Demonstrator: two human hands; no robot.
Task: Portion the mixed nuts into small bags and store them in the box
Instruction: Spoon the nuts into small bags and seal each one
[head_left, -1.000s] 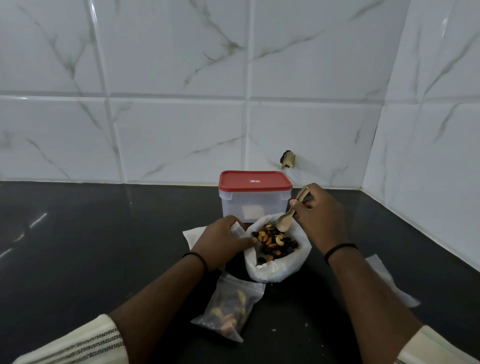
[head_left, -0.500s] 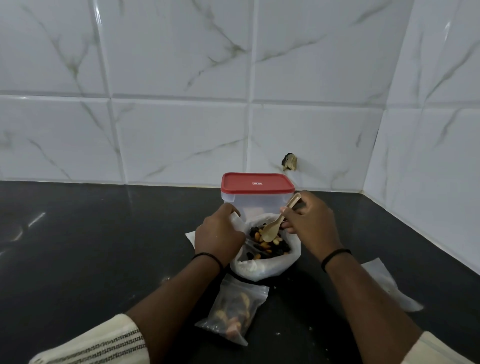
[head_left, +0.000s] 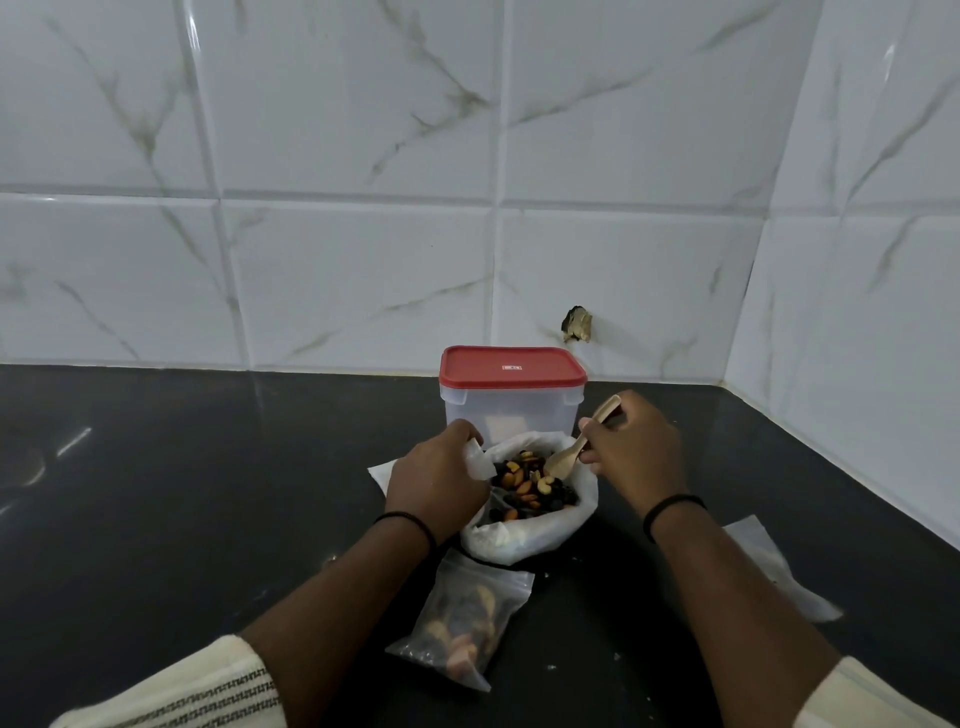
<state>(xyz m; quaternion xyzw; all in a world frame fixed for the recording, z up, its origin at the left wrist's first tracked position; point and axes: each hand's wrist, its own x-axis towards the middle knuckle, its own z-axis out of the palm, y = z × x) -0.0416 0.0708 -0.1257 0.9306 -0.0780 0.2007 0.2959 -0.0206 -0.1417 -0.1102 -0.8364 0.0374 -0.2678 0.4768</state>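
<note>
Right hand (head_left: 631, 449) fingers pinch wooden spoon (head_left: 571, 454), bowl dipped into mixed nuts (head_left: 530, 486) in the white sack (head_left: 535, 538). Left hand (head_left: 436, 488) grips a small bag (head_left: 478, 462) at the sack's edge. Risk: floppy bag mouth collapses, nuts scatter on worktop (head_left: 208, 493). Box (head_left: 511, 397) lidded behind. Bag opening hidden by hand.

Glossy black counter (head_left: 208, 493); glossy marble-look tiles (head_left: 363, 286); wooden spoon (head_left: 582, 447); clear plastic box (head_left: 511, 415).

Dark counter (head_left: 182, 519) with lidded box (head_left: 511, 402), open nut bag (head_left: 530, 525), filled small bag (head_left: 462, 623), empty bags (head_left: 779, 571).
</note>
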